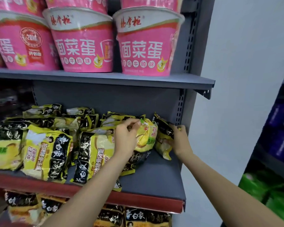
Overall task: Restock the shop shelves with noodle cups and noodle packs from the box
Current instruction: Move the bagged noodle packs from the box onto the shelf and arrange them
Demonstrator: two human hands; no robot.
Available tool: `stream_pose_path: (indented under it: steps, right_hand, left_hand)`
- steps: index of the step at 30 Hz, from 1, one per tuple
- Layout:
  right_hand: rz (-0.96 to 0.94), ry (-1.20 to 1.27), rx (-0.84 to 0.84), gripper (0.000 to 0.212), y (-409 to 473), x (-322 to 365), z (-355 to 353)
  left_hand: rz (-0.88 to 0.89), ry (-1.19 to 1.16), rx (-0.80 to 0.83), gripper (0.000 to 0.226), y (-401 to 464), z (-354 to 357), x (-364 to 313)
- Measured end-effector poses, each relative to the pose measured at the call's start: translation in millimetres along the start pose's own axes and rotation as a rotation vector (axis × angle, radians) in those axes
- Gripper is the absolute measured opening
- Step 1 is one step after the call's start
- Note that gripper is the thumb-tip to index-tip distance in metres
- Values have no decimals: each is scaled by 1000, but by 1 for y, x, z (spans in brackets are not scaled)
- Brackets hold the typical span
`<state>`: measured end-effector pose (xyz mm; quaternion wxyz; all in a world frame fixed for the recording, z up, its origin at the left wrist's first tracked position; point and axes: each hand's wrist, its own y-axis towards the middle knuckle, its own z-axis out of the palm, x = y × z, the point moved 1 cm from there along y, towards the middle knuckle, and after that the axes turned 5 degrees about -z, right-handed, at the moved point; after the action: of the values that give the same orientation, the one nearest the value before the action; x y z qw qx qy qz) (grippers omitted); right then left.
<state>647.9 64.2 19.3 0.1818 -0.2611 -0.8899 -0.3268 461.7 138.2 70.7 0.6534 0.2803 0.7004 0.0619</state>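
My left hand [127, 136] pinches one yellow noodle pack [144, 138]; my right hand [179, 140] clasps the end pack [162, 136] on the shelf [154, 176].

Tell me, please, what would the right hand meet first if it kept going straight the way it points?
Probably the shelf's grey back panel: the right hand, holding a yellow noodle pack, points up and inward, though depth is unclear.

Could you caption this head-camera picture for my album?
Left hand and right hand arrange yellow noodle packs beneath pink noodle cups.
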Motion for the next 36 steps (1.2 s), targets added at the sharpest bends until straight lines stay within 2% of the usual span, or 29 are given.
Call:
stream_pose_path:
  steps: [2, 3, 6, 9, 11, 13, 17, 19, 21, 23, 25, 28, 31, 34, 36]
  right_hand:
    - [-22, -108, -102, 45, 5, -5, 2]
    - [-94, -232, -170, 41, 8, -7, 3]
    - [-265, -644, -236, 46, 8, -7, 1]
    - [-282, -682, -189, 64, 9, -8, 0]
    - [-284, -676, -141, 69, 8, -9, 0]
    - [-295, -561, -137, 65, 2, -6, -3]
    - [-93, 361, 29, 56, -19, 10, -19]
    - [-46, 645, 80, 56, -30, 14, -27]
    - [-4, 820, 170, 58, -38, 17, -34]
    - [18, 874, 174, 59, -42, 15, -39]
    - [36, 834, 67, 56, -44, 10, -41]
    - [49, 616, -102, 55, -43, 3, -37]
    - [52, 399, -181, 60, -42, 0, -29]
    - [87, 325, -196, 59, -40, 2, -19]
    - [112, 340, -192, 58, -38, 5, -16]
  left_hand:
    - [-4, -24, 12, 11, 1, 2, -1]
    - [-3, -28, 19, 12, 1, 3, 0]
    - [12, -22, 30, 11, 1, 4, 0]
    - [19, -26, 31, 10, 1, 4, 1]
    - [17, -30, 39, 9, 1, 4, 2]
    - [11, -48, 58, 10, 0, 5, 2]
    - [-47, -143, 114, 10, -1, 8, 1]
    - [-84, -198, 130, 10, -1, 10, 2]
    - [-116, -261, 141, 11, -2, 14, 2]
    - [-117, -266, 145, 12, -2, 20, 2]
    - [-95, -205, 153, 14, -2, 27, 4]
    - [-94, -53, 213, 26, -1, 37, 8]
    - [-112, 70, 335, 33, -2, 46, 12]
    - [32, 388, 439, 49, 3, 55, 22]
    - [75, 509, 463, 59, 10, 61, 30]
